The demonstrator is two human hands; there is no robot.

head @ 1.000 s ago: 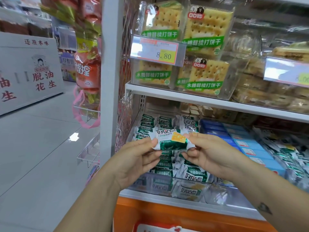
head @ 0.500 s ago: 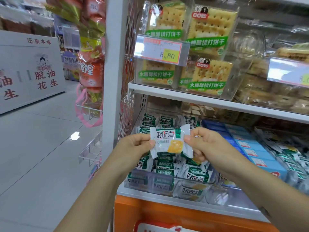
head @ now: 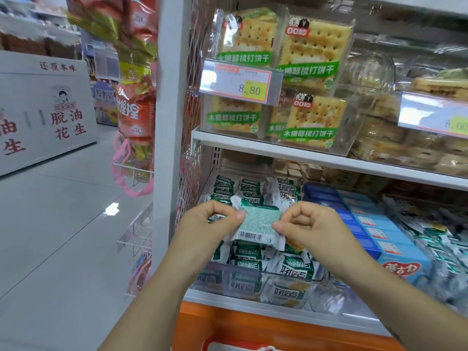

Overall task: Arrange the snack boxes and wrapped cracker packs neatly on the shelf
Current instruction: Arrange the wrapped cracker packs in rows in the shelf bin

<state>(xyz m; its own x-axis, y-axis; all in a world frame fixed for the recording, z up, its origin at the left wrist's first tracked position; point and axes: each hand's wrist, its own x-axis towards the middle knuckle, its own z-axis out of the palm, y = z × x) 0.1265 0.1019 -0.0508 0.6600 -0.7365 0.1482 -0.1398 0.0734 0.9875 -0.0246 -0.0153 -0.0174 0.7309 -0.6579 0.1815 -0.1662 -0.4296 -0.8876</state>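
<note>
Obs. 1: 1 wrapped cracker pack (head: 258,221) is held in the air in front of the lower shelf, over the pile of matching green-and-white packs (head: 253,188) in the clear bin (head: 253,282). Whether it touches the pile cannot be told.

Obs. 2: The left hand (head: 210,221) pinches the pack's left crimped end with its fingers curled. The right hand (head: 306,224) pinches the right end the same way. Holding both ends leaves the middle bare, probably so that the face can be checked and the pack turned about its long axis.

Obs. 3: The back face points at the camera, with the barcode (head: 250,235) along the lower edge. Most packs in the bin show their printed fronts, so this reads as an orientation check before the pack is slotted in.

Obs. 4: The blue snack boxes (head: 374,224) sit in a row just right of the bin. The clear cracker boxes (head: 314,117) stand stacked on the upper shelf (head: 304,158), behind the price tag (head: 240,82).

Change: 0.5 s ago the pack showed its front, with the logo and the cracker picture. It now shows its back, so it has been flipped. Both hands kept their end grips and have barely shifted.
</note>
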